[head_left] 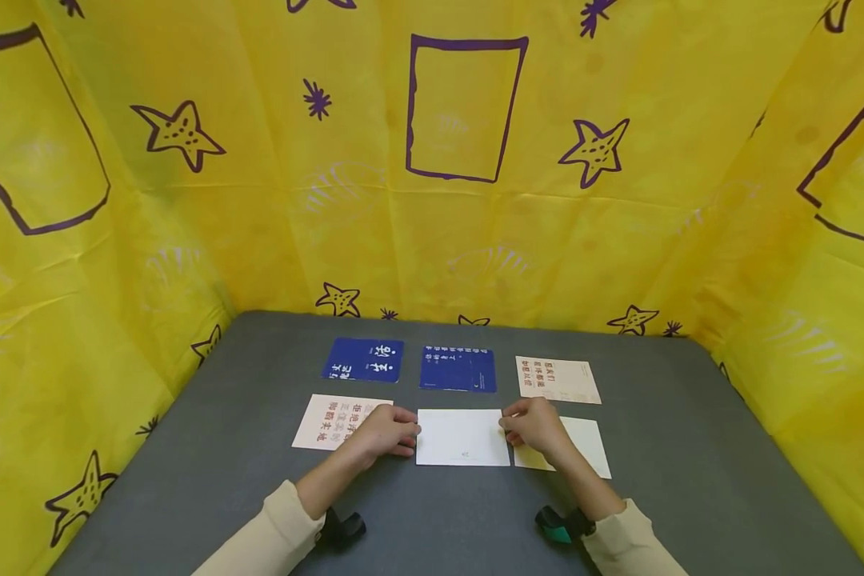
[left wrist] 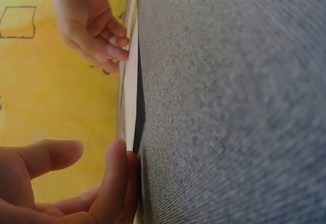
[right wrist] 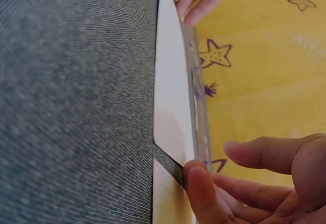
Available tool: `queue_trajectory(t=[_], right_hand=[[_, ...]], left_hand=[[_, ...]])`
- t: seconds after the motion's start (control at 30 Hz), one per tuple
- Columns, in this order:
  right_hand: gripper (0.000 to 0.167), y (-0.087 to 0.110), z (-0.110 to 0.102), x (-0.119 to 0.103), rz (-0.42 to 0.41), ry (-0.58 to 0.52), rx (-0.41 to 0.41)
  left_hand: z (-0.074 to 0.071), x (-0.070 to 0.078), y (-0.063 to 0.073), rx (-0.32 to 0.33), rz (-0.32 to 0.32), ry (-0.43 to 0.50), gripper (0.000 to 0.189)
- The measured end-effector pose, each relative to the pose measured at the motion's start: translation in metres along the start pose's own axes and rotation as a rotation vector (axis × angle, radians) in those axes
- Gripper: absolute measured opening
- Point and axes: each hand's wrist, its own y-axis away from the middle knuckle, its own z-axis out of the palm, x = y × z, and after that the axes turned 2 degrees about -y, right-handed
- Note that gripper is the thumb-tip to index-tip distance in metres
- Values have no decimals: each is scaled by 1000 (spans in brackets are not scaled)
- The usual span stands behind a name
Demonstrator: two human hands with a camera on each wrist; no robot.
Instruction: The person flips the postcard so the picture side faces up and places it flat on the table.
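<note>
A blank-looking white card (head_left: pixel 463 437) with a tiny mark near its lower edge lies between the two hands. The fingertips of my left hand (head_left: pixel 387 432) touch its left edge, and in the left wrist view the thumb stands apart from the card. At the right edge, fingertips of my right hand (head_left: pixel 536 426) touch the card, with that thumb raised too. Under the right hand lies another pale card (head_left: pixel 589 450), partly covered. The left hand partly hides a pinkish card with red writing (head_left: pixel 324 422).
Behind the hands lie a blue card with white characters (head_left: pixel 363 359), a second blue card (head_left: pixel 458 369) and a cream card with red writing (head_left: pixel 565 380). The dark grey table (head_left: pixel 432 520) meets a yellow patterned cloth (head_left: pixel 432 240) at the back and sides.
</note>
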Motion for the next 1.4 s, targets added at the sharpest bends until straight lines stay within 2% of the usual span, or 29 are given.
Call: queue_trajectory(t=[0.13, 0.3, 0.37, 0.57, 0.77, 1.13, 1.4], right_hand=[[15, -4, -1, 3, 30, -55, -10], [15, -5, -3, 5, 53, -103, -28], [15, -6, -3, 5, 59, -114, -28], [19, -9, -2, 8, 77, -171, -11], [21, -12, 3, 12, 84, -256, 43], [27, -9, 10, 12, 39, -250, 62], [31, -6, 11, 11, 29, -237, 50]], left_hand=[[0, -2, -3, 6, 21, -14, 32], [0, -4, -6, 18, 92, -131, 30], [0, -4, -7, 34, 100, -151, 31], [2, 0, -10, 76, 49, -69, 37], [6, 2, -11, 66, 60, -34, 42], [6, -1, -11, 96, 48, 4, 41], [6, -3, -11, 93, 53, 48, 41]])
